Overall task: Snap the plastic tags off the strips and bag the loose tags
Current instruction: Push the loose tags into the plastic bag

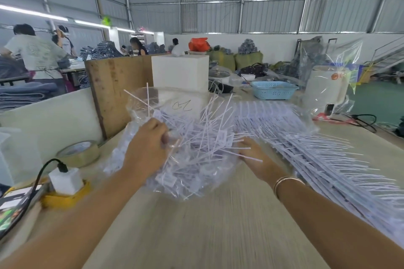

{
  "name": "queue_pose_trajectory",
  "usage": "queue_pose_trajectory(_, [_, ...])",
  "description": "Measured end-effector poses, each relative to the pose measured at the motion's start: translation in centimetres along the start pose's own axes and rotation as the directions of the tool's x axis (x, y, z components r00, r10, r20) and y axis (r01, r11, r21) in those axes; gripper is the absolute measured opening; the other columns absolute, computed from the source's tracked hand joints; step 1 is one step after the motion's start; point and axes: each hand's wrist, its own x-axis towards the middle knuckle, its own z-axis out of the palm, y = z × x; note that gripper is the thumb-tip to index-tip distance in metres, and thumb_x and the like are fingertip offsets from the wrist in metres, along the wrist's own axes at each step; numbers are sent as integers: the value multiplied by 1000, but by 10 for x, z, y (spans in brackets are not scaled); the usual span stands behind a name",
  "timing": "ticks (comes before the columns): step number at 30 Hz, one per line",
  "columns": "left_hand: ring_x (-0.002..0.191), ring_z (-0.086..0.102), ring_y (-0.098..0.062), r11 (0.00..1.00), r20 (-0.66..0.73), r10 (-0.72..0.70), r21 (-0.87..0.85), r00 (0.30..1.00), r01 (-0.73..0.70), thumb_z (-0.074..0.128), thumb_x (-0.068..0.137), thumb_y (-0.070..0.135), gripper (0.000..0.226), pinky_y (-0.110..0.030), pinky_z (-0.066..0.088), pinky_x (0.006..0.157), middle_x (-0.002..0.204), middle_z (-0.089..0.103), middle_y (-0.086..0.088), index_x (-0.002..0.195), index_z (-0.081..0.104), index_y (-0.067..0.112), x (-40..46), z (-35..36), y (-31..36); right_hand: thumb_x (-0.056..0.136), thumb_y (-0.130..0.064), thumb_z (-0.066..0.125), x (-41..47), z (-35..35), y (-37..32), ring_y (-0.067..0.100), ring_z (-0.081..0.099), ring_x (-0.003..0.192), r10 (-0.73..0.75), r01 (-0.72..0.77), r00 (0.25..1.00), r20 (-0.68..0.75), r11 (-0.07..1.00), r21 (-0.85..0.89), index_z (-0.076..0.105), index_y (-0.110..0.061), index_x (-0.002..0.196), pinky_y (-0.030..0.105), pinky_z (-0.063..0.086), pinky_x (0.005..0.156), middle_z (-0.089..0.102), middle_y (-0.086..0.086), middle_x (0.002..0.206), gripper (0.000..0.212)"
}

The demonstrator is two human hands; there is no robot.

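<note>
Loose white tags (pixel 196 137) heaped in and over the mouth of a clear plastic bag (pixel 166 102), mid-table (pixel 196 225); uncut strips (pixel 317 148) stacked just right of it, stems fanning outward. Left hand (pixel 146 148) at the bag's left edge, fingers curled and pinching film with a few tag stems; right hand (pixel 253 157) low at the heap's right side, fingers reaching under the tags, their spread not readable through blur. Tape roll (pixel 79 153) and white charger block (pixel 65 179) off left, blue basket (pixel 273 89) behind.
</note>
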Motion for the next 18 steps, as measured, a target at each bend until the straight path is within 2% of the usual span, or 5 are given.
queue_pose_trajectory(4, [63, 51, -31, 980, 68, 121, 151, 990, -130, 61, 63, -15, 21, -37, 42, 55, 76, 51, -13, 66, 54, 4, -10, 1, -5, 79, 24, 45, 4, -41, 2, 16, 66, 62, 102, -24, 956, -275, 962, 273, 70, -7, 59, 18, 52, 57, 71, 4, 67, 44])
queue_pose_trajectory(6, [64, 53, -33, 978, 71, 107, 173, 992, -118, 62, 65, -16, 18, -41, 45, 57, 77, 52, -16, 69, 57, 1, -11, 2, -5, 81, 17, 46, 10, -57, 19, 19, 63, 73, 122, -120, 843, -523, 992, 37, 66, -10, 68, 16, 48, 60, 70, 5, 76, 36])
queue_pose_trajectory(9, [69, 54, -33, 974, 70, 139, 173, 988, -150, 64, 74, -5, 8, -44, 47, 61, 81, 53, -15, 74, 59, 0, -10, -1, -1, 90, -11, 52, 15, -56, 43, 30, 54, 112, 208, -402, 899, -386, 741, -538, 59, -10, 114, 32, 42, 91, 59, 15, 122, 26])
queue_pose_trajectory(12, [66, 51, -25, 963, -62, 206, 190, 977, -192, 54, 85, 26, 26, -36, 44, 63, 77, 55, -8, 71, 58, 5, -16, -11, -2, 93, -29, 49, 12, -39, 59, 32, 41, 129, 295, -409, 909, -294, 505, -760, 47, -8, 130, 40, 37, 102, 43, 14, 138, 43])
queue_pose_trajectory(18, [81, 54, -17, 982, -189, 77, -155, 979, -107, 37, 74, 20, 29, -21, 37, 74, 86, 59, -2, 92, 57, 8, -63, -33, -5, 96, -9, 34, 13, -41, 55, 39, 52, 120, 257, -507, 854, -452, 607, -612, 46, -2, 124, 45, 40, 99, 55, 22, 128, 32])
